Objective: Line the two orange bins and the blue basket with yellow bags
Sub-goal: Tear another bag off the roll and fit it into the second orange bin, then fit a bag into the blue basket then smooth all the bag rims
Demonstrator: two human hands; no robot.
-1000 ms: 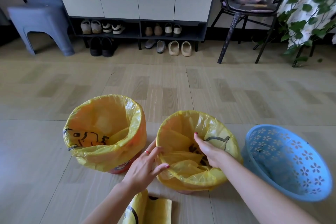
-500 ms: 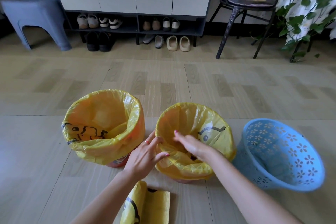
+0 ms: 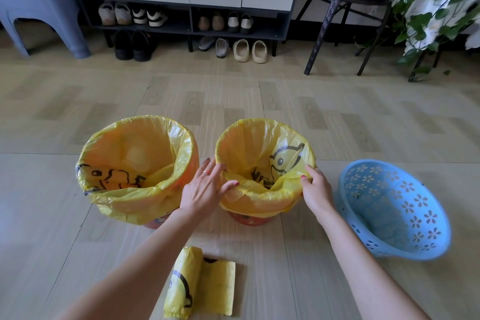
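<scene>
Both hands pinched bag film at second bin's near rim: left hand, right hand. Best pulled evenly downward.

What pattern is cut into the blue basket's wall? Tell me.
Small flower-shaped cutouts, in rows all round the blue basket; clearest in the head view.

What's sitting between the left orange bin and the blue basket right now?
In the head view, the second orange bin, already bag-lined, stands between the left orange bin and the blue basket. The left hand and right hand grip its yellow bag at the rim.
</scene>
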